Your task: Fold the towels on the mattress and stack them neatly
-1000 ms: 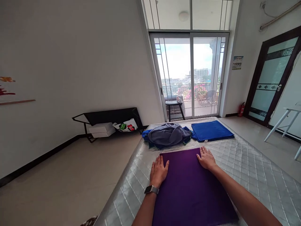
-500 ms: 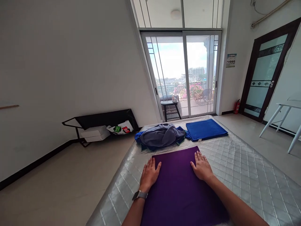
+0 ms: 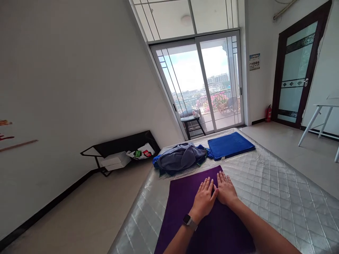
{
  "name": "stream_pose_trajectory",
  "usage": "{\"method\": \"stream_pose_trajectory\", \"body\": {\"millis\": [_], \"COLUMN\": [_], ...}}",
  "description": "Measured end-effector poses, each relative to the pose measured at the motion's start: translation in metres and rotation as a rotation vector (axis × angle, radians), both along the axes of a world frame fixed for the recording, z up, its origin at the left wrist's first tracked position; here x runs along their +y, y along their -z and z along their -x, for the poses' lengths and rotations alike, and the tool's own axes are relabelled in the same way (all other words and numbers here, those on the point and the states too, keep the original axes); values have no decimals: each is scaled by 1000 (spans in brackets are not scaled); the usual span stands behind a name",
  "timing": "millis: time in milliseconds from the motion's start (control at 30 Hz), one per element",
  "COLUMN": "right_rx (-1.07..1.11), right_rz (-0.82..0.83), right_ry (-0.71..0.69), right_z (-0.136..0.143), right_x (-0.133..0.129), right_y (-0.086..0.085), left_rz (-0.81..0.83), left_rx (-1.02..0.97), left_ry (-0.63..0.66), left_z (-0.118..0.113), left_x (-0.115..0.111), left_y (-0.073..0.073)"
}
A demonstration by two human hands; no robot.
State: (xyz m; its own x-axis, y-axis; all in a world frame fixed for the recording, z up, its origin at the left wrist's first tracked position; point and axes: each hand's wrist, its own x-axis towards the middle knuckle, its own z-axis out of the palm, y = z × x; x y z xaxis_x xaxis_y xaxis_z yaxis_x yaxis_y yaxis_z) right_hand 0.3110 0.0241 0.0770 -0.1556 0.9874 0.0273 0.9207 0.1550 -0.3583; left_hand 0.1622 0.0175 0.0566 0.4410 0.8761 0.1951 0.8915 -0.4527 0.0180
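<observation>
A purple cloth [image 3: 182,208] lies flat on a silver quilted mattress [image 3: 275,190]. My left hand [image 3: 204,198], with a watch [image 3: 188,220] at its wrist, rests flat on the cloth near its upper right part, fingers stretched forward. Beside it, my right hand [image 3: 226,187] lies flat over the cloth's right edge, its thumb close to the left thumb. Both hands press from above and grip nothing. Past the cloth sit a crumpled heap of grey and blue cloths [image 3: 180,157] and a folded blue cloth [image 3: 230,144].
A black rack [image 3: 124,144] on the floor at left holds a white box [image 3: 115,162] and a printed bag [image 3: 141,152]. Beyond the mattress stand a dark stool [image 3: 190,121] and a sliding glass door [image 3: 185,84]. A white table [image 3: 327,106] stands at right.
My left hand has slid right across the purple cloth, from its left edge to beside my right hand. The right hand stays near the right edge. The camera view has tilted slightly.
</observation>
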Motion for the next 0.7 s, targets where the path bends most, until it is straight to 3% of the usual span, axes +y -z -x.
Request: {"method": "stream_pose_trajectory", "body": {"millis": [100, 300, 400, 500, 700], "right_rx": [-2, -12, -32, -64, -118], "right_rz": [4, -9, -6, 3, 21], "right_ry": [6, 19, 22, 20, 34], "right_z": [0, 1, 0, 0, 1], "right_x": [0, 3, 3, 1, 0], "right_y": [0, 4, 3, -3, -11], "left_rz": [26, 63, 62, 53, 59], "left_rx": [40, 96, 87, 32, -15], "left_ry": [-82, -350, -432, -490, -511], "left_z": [9, 118, 151, 154, 140], "left_x": [-8, -30, -38, -40, -39], "left_y": [4, 18, 27, 30, 21]}}
